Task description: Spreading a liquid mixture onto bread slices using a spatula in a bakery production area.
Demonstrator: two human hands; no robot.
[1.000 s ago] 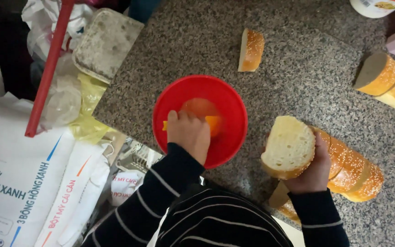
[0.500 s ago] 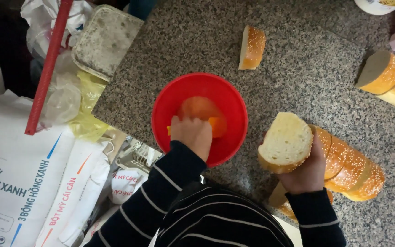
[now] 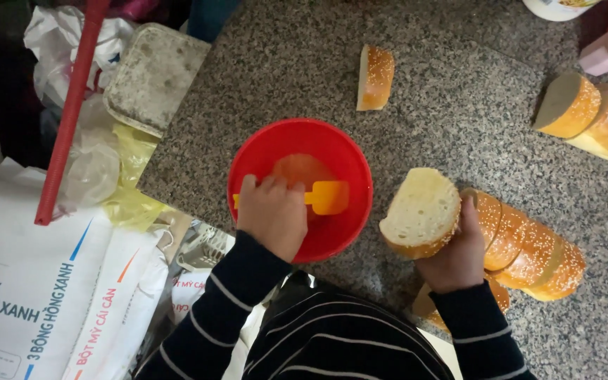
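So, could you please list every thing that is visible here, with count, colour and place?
Round red plastic bowl: one, counter centre.
Orange plastic spatula: one, inside bowl.
Sliced sesame bread loaf: one, golden, right of bowl.
Single bread slice: one, top centre.
Bread pieces: two, upper right.
Speckled grey stone counter: one.
White flour sacks: several, lower left.
Red pole: one, left.
Hands: left holds spatula; right holds cut bread slice.

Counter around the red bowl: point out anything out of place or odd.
One bread slice lies alone on the stone counter, far from the sliced loaf beside the right hand. Nothing looks spilled. The left hand holds an orange spatula inside the red bowl; the right grips a slice.
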